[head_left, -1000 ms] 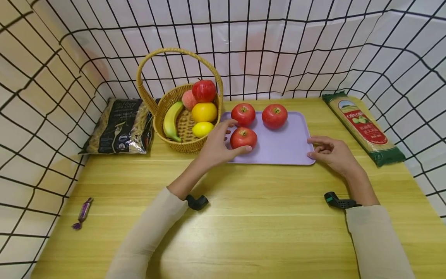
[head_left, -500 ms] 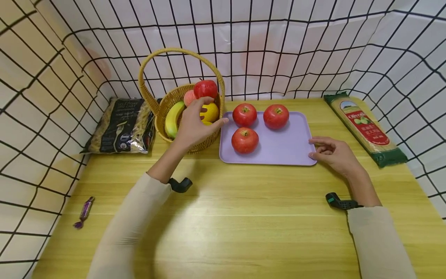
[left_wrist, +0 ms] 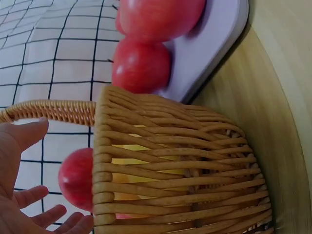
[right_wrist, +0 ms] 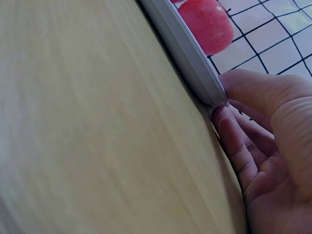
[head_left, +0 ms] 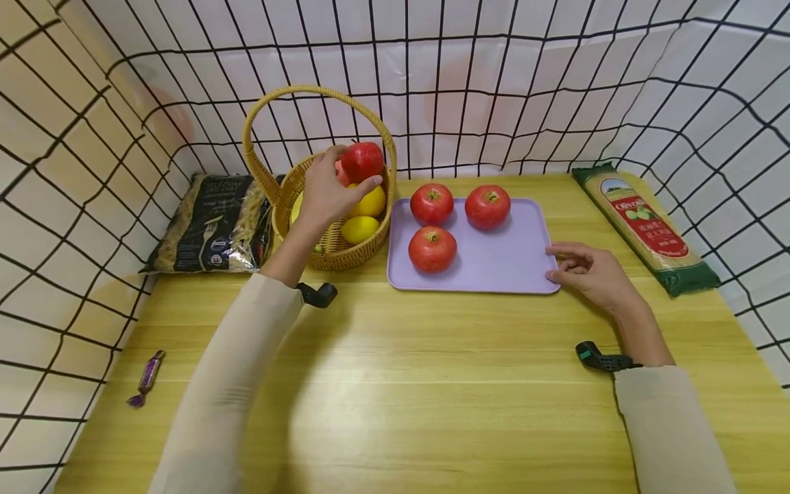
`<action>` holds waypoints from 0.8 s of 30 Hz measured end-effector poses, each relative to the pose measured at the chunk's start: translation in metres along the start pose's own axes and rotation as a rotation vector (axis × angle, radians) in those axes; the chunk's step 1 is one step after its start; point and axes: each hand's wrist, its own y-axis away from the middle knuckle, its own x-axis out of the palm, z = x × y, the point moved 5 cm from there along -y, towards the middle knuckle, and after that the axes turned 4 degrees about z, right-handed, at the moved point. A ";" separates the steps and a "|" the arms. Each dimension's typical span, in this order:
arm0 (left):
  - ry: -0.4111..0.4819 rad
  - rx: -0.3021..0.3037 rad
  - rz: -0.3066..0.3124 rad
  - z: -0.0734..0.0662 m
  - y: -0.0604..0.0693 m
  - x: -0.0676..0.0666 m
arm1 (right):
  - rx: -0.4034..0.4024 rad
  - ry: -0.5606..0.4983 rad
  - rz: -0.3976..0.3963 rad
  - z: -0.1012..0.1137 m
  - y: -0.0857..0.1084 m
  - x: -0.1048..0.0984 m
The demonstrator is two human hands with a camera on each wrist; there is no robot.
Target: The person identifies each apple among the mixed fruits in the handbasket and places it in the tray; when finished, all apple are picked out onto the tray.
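My left hand (head_left: pixel 330 189) reaches over the wicker basket (head_left: pixel 348 259), its fingers spread around a dark red apple (head_left: pixel 363 162). In the left wrist view a gap shows between the fingers (left_wrist: pixel 48 214) and that apple (left_wrist: pixel 76 179). Beneath lie a yellow-orange fruit (head_left: pixel 370 202) and a lemon (head_left: pixel 360 230); a peach and a banana are mostly covered by the hand. My right hand (head_left: pixel 589 274) pinches the right edge of the lilac tray (head_left: pixel 500 264) between thumb and fingers. On the tray sit red apples: one at front left (head_left: pixel 433 249), another behind it (head_left: pixel 431 204), a third beside that (head_left: pixel 487 206).
A black pasta bag (head_left: pixel 210 223) lies left of the basket, whose tall handle (head_left: pixel 317 89) arches above the fruit. A noodle packet (head_left: pixel 644 226) lies to the right. A purple-wrapped candy (head_left: pixel 148 377) is at front left. A gridded cloth surrounds the wooden table (head_left: pixel 463 398).
My left hand has left the front-left apple on the tray and moved left and back, over the basket to its red apple. The right hand stays at the tray's edge.
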 end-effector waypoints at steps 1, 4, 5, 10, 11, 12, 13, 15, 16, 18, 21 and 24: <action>-0.002 -0.009 -0.001 0.001 -0.002 0.000 | 0.003 0.006 -0.003 0.001 0.000 0.000; -0.005 -0.032 -0.009 0.004 -0.008 0.000 | 0.009 0.003 -0.012 0.002 0.000 -0.001; -0.008 -0.043 -0.008 0.004 -0.010 0.001 | 0.007 0.005 -0.011 0.002 0.000 -0.001; -0.016 -0.096 0.001 0.007 -0.016 0.002 | 0.003 -0.006 -0.002 0.001 -0.001 0.000; -0.015 -0.104 0.003 0.007 -0.017 0.002 | 0.002 -0.007 0.000 0.000 -0.001 0.000; -0.014 -0.110 0.005 0.007 -0.017 0.002 | 0.001 -0.008 0.000 0.000 -0.001 0.000; -0.012 -0.115 0.006 0.007 -0.019 0.002 | 0.000 -0.007 0.000 0.000 -0.001 0.000; -0.013 -0.125 0.012 0.007 -0.020 0.002 | 0.000 -0.011 -0.003 -0.001 -0.001 0.000; -0.011 -0.131 0.017 0.007 -0.021 0.003 | 0.001 -0.010 -0.004 -0.001 -0.001 0.000; -0.013 -0.144 0.030 0.006 -0.023 0.004 | 0.002 -0.011 -0.003 -0.001 -0.001 0.000; -0.022 -0.157 0.050 0.004 -0.026 0.006 | 0.007 -0.012 0.000 -0.002 0.000 0.000; -0.026 -0.172 0.071 0.004 -0.028 0.008 | 0.016 -0.013 0.004 0.000 -0.001 0.001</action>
